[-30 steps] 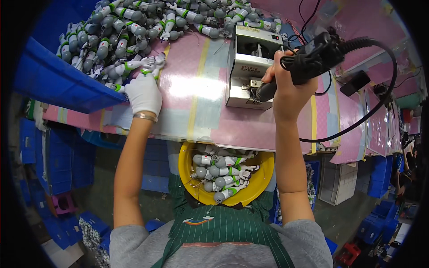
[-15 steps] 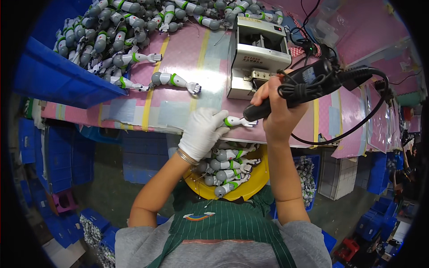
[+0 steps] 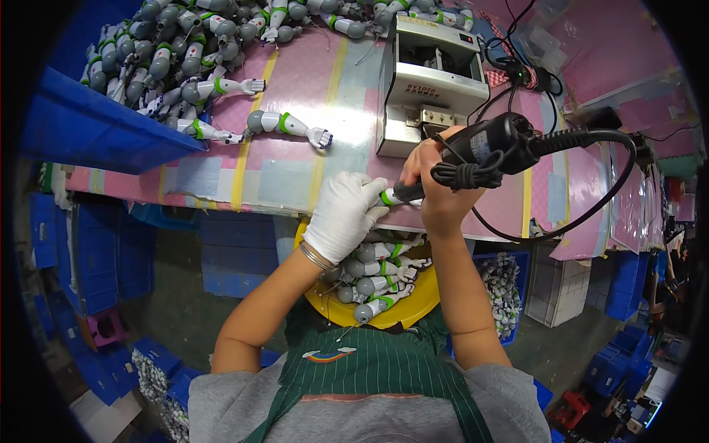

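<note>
from the head camera, looking down over the person's green striped apron (image 3: 369, 369): the left hand (image 3: 343, 214), in a white glove, is closed round a small grey and white plastic toy arm with a green band (image 3: 389, 196), fingers curled together on it at the near edge of the pink taped worktable (image 3: 295, 170); the right hand (image 3: 436, 184), bare, is wrapped tight about a black electric screwdriver with a coiled cable (image 3: 487, 144), its tip pointed down at the end of the toy arm that sticks out of the glove; the two hands are touching or nearly so, just in front of a grey boxy screw feeder machine (image 3: 428, 81) standing on the table; a thick black cable (image 3: 605, 184) loops from the screwdriver out to the right and back under the forearm; just below the hands, in the person's lap, sits a round yellow plastic bowl (image 3: 413, 306) holding more of the same toy arms (image 3: 373, 269); one loose toy arm (image 3: 288, 125) lies alone on the table left of the machine; beyond it a big heap of toy arms (image 3: 177, 44) spreads across the far left of the table; a blue plastic bin (image 3: 96, 125) rests at the table's left edge; blue crates (image 3: 81, 251) are stacked on the floor to the left.
</note>
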`<state>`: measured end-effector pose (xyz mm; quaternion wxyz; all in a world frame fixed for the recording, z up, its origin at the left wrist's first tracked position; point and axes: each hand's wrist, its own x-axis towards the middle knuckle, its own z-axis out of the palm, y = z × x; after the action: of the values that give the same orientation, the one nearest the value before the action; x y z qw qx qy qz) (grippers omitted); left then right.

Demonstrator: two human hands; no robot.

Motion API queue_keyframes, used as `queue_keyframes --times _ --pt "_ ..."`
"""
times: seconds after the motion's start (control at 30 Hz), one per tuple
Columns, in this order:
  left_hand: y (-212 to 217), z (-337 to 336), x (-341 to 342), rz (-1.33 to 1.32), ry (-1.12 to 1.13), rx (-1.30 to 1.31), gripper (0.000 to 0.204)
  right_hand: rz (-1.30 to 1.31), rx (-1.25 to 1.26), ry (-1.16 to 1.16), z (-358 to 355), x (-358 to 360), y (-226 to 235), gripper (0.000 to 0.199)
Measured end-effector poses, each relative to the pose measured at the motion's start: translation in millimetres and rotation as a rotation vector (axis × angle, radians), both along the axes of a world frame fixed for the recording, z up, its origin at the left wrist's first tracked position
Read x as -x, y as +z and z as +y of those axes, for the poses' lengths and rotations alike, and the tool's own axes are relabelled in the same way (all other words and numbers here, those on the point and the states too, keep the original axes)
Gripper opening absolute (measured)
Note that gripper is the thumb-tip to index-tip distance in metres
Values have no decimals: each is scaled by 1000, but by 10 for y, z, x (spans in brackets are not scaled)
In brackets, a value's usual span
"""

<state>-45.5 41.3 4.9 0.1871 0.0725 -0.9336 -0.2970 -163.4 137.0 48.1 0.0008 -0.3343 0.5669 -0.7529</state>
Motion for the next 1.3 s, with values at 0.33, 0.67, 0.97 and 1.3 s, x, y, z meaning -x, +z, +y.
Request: queue_keyframes --times 0.33,0.67,0.97,1.3 --pt "39 5 1 -77 13 60 38 72 21 -16 -16 -18 -112 11" --pt "22 -26 32 -39 -13 60 35 90 9 -237 -111 -71 -105 11" --pt "69 164 -471 -125 -177 -38 42 -79 180 22 80 4 421 24" --pt "327 -1226 -96 163 327 567 40 37 193 -147 -228 395 645 13"
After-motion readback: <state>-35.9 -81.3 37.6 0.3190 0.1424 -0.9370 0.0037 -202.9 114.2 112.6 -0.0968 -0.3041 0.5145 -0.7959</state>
